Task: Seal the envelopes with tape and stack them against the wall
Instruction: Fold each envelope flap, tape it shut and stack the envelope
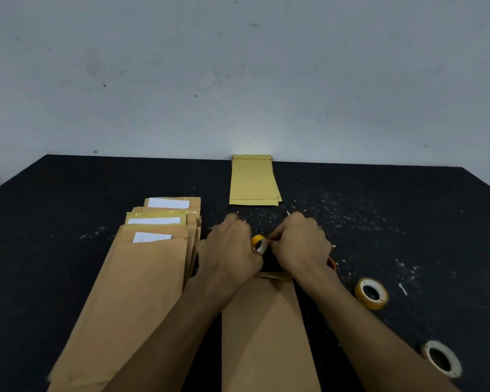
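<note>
The left hand [232,250] held a tape roll [259,244] in a closed grip while the right hand [300,241] pinched its loose end, apparently drawing out tape. The envelope [266,329] lay just below them on the tabletop [408,222], its top edge near for taping, well short of the sealed stack [253,181] at the wall [238,80].

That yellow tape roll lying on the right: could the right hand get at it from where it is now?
Probably yes: bare table lies between the right hand and the yellow tape roll, though its fingers are busy at another roll.

Left hand [231,247] and right hand [301,241] side by side, fingers curled, forearms converging.
</note>
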{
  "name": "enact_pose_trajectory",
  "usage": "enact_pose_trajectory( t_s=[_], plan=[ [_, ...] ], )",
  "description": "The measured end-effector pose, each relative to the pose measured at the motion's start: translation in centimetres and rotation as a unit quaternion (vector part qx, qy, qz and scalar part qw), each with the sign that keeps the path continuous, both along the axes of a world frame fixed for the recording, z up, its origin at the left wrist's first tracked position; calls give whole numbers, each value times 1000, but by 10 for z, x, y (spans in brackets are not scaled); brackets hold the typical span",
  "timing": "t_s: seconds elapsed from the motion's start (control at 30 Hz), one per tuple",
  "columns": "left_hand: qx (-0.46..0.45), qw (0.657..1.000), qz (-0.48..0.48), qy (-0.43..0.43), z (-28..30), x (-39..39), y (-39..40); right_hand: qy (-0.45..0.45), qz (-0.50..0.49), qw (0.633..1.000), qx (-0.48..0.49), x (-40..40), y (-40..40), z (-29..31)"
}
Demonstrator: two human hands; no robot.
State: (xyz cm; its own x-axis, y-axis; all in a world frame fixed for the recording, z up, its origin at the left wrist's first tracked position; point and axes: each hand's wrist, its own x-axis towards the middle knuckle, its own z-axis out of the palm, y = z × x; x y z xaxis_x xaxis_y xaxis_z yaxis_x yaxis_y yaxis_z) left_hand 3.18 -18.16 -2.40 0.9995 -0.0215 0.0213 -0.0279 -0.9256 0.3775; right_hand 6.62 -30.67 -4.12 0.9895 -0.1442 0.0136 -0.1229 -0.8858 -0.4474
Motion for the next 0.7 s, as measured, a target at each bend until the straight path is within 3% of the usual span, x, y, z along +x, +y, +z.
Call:
enact_pose_trajectory(
  t_s=[0.3, 0.37, 0.43, 0.5, 0.6, 0.63, 0.7],
  plan=[
    [19, 999, -37, 1, -4, -2, 7, -41, -8, 998, -52, -3, 0, 1],
    [-39, 997, -51, -39, -3, -7, 15, -34, -8, 999, -41, -8, -2, 5],
    [-169, 978, -68, -99, 4, -14, 26, -42, -10, 999, -2, -14, -6, 12],
    [-345, 927, -72, -131, 13, -22, 32, -73, 17, 993, 94, -22, -11, 19],
    [-618, 780, -39, -91, 27, -34, 35, -87, 69, 942, 315, -39, -11, 34],
    [-669, 739, -35, -77, 29, -37, 35, -69, 83, 917, 383, -45, -9, 40],
    [-715, 695, -38, -63, 31, -42, 34, -31, 87, 878, 470, -53, -4, 47]
  ],
)
